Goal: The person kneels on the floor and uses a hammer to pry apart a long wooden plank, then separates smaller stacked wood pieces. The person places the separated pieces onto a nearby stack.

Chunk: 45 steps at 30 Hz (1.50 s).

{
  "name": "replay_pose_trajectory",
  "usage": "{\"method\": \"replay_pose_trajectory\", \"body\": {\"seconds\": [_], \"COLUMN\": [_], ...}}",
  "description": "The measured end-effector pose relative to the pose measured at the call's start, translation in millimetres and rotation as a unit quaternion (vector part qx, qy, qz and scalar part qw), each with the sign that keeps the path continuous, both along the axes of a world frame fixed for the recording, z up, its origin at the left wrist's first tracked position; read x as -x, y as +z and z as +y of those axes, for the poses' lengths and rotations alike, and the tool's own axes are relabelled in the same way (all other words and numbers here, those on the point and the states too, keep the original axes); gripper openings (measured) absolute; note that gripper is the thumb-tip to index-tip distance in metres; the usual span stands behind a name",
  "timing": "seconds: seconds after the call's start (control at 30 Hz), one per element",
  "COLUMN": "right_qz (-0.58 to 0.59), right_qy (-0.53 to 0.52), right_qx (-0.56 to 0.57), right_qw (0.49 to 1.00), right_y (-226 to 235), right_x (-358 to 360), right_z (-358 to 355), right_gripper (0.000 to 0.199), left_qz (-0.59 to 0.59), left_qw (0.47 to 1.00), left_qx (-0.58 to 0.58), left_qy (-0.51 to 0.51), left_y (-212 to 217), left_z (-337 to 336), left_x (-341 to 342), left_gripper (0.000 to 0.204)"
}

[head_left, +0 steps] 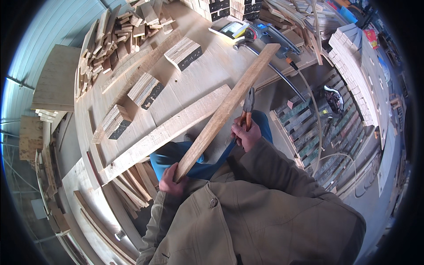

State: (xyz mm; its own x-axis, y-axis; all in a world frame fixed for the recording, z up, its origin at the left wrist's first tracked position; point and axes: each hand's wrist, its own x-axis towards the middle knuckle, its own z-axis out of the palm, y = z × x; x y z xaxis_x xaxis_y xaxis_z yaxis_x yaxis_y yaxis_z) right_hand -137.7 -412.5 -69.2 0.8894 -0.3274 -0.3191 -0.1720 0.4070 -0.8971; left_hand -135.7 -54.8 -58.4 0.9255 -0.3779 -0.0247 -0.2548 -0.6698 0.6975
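Timber Strip in One Hand, Pliers in the Other

At far left, a loose heap of wood offcuts (132,33) sits on a broad wooden table (210,66). Three layered wooden blocks (145,90) with dark faces stand in a slanting row nearer the worker, and a long pale board (168,128) lies along the table's near side. The left hand (172,181) grips the near end of a brown wooden strip (225,112), which slants toward far right, passing over the pale board's far end. Just right of the strip, the right hand (248,134) closes around orange-handled pliers (249,101), their metal head near the wood; whether they touch cannot be told. Farther right, a blue power tool (282,39) rests on the table, with a hose (319,128) running above a slatted platform (300,132). Pale stacked boards (351,73) rise at right.
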Motion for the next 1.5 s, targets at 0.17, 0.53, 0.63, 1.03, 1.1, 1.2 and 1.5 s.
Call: {"method": "replay_pose_trajectory", "body": {"seconds": [0.17, 0.53, 0.63, 1.03, 1.1, 1.2, 1.5], "right_qz": [0.005, 0.002, -0.014, -0.011, -0.013, -0.016, -0.053], "right_qy": [-0.062, -0.191, -0.188, -0.185, -0.183, -0.181, -0.162], "right_qx": [0.018, -0.036, -0.015, -0.041, -0.035, -0.039, -0.099], "right_qw": [0.998, 0.981, 0.982, 0.982, 0.982, 0.983, 0.98], "right_y": [10.8, 12.0, 17.5, 38.9, 39.9, 39.0, 45.5], "right_x": [0.4, -4.9, -3.2, -10.0, -11.9, -12.9, -10.6], "right_z": [-6.4, -16.2, -18.2, -22.0, -23.2, -23.3, -20.2], "right_gripper": [0.034, 0.03, 0.024, 0.019, 0.019, 0.02, 0.018], "left_qz": [-0.05, -0.096, -0.1, -0.169, -0.187, -0.248, -0.237], "left_qw": [0.998, 0.993, 0.991, 0.971, 0.964, 0.947, 0.966], "left_qx": [-0.033, -0.061, -0.08, -0.169, -0.189, -0.2, 0.066], "left_qy": [-0.026, -0.044, -0.03, -0.011, 0.009, 0.045, -0.08], "left_y": [2.2, 4.4, 6.7, 27.6, 34.7, 48.0, 62.1], "left_z": [4.5, 19.1, 19.5, 10.9, 8.8, 3.6, -17.2], "left_x": [-2.4, 1.0, 1.8, -4.2, -2.0, -2.3, 11.6], "left_gripper": [0.07, 0.072, 0.075, 0.105, 0.106, 0.1, 0.045]}}
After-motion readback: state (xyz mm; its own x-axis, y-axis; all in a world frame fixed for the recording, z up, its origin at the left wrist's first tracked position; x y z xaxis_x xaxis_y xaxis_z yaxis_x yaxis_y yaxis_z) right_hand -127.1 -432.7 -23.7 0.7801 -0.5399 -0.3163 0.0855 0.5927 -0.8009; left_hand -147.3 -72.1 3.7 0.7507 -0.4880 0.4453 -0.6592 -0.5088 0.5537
